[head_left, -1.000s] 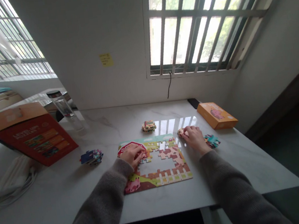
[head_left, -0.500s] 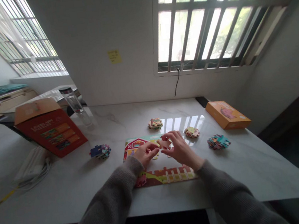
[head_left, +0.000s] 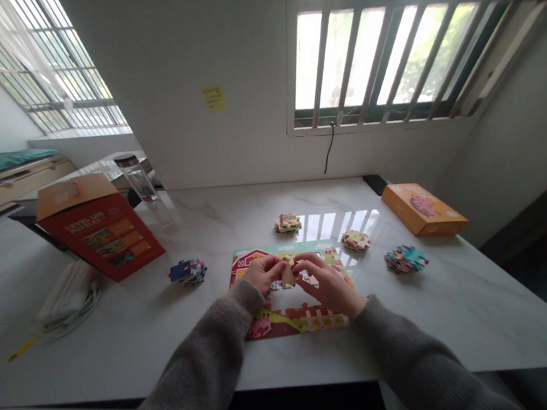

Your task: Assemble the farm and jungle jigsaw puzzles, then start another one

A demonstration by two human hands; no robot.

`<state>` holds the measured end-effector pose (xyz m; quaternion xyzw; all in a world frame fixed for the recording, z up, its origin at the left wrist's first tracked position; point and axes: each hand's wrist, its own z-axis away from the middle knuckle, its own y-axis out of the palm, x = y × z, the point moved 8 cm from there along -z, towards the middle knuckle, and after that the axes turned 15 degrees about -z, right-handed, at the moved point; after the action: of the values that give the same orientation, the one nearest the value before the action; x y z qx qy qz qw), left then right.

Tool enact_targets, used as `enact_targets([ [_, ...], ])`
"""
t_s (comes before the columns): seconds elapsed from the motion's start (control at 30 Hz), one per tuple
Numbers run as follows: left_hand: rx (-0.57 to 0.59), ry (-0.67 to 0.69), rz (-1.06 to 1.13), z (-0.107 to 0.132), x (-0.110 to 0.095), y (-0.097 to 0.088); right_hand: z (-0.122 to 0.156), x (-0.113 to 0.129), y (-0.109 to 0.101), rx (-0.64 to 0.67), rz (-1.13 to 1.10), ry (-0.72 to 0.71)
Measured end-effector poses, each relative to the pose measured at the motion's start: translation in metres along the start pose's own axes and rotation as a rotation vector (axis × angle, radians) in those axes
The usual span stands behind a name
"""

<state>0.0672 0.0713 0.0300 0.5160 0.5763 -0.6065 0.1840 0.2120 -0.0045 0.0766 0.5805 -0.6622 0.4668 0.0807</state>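
Both hands meet above the puzzle [head_left: 290, 328], which lies near the middle of the desk's [head_left: 162, 354] front edge. The left hand [head_left: 263, 275] has thumb and forefinger pinched on the left side of a piece [head_left: 289, 275]; the right hand [head_left: 328, 282] has thumb and fingertips closed on it from the right. The piece is held over the puzzle's middle, near a gap where the desk shows. Toward the back edge sits the cream pile [head_left: 288, 224]; the pink pile [head_left: 356, 240] is near the puzzle's back right corner, the teal pile [head_left: 406, 259] nearer the desk's right edge. The orange box [head_left: 424, 210] lies near the desk's back right corner, the phone [head_left: 375, 184] by the back edge
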Motion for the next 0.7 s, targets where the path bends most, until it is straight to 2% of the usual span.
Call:
enact_targets([
  [0.1, 0.008, -0.016, 0.038, 0.000, 0.001, 0.002, 0.000, 0.005, 0.004, 0.029, 0.010, -0.011],
  [0.2, -0.024, -0.062, 0.144, -0.001, 0.002, 0.002, 0.000, 0.008, 0.004, 0.024, 0.113, -0.024],
  [0.37, -0.082, -0.105, 0.296, 0.000, 0.003, -0.003, 0.001, 0.004, -0.007, -0.103, 0.293, 0.004],
  [0.47, -0.032, -0.004, 0.186, 0.003, -0.004, -0.002, 0.001, 0.000, -0.011, -0.147, 0.323, 0.024],
  [0.57, 0.008, 0.133, -0.059, 0.007, -0.014, 0.003, 0.002, -0.003, -0.013, -0.165, 0.346, 0.037],
  [0.7, -0.033, 0.261, -0.281, 0.010, -0.025, 0.002, 0.003, -0.002, -0.012, -0.176, 0.341, 0.045],
])
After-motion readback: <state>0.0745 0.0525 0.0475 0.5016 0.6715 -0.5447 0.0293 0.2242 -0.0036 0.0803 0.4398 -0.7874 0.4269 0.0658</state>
